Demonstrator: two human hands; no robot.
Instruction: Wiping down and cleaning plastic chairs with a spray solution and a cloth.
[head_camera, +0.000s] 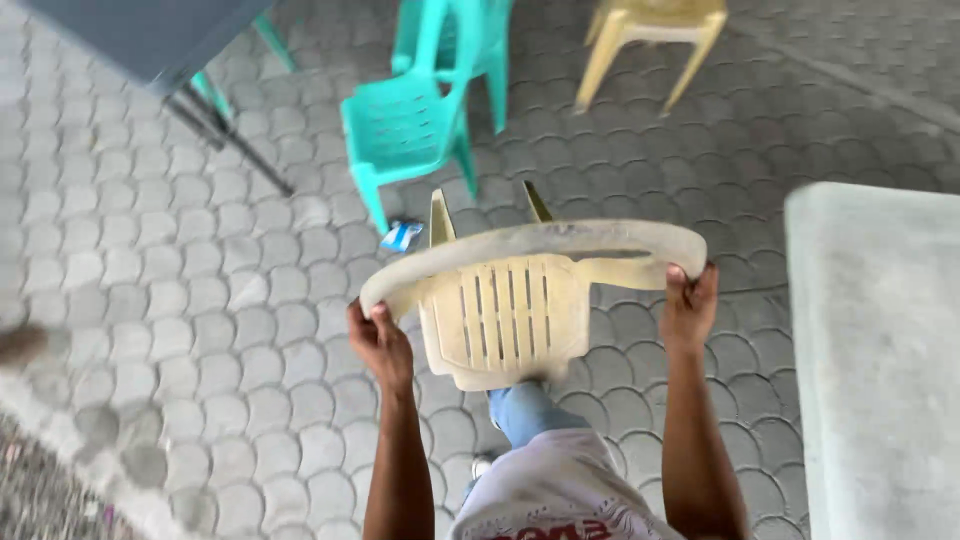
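Cream plastic chair (505, 318) (legs mostly hidden), gripped

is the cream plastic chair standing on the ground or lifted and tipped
Lifted and tipped: the cream plastic chair hangs above the paving, legs pointing away, with the left hand and right hand gripping its curved armrest rim.

Ahead of us we see two turquoise plastic chairs (420, 110) and a yellow chair (650, 35) on the grey paved floor (200, 300), a small blue wrapper (401, 236) lying nearby, and a grey worktop (880, 350) at right.
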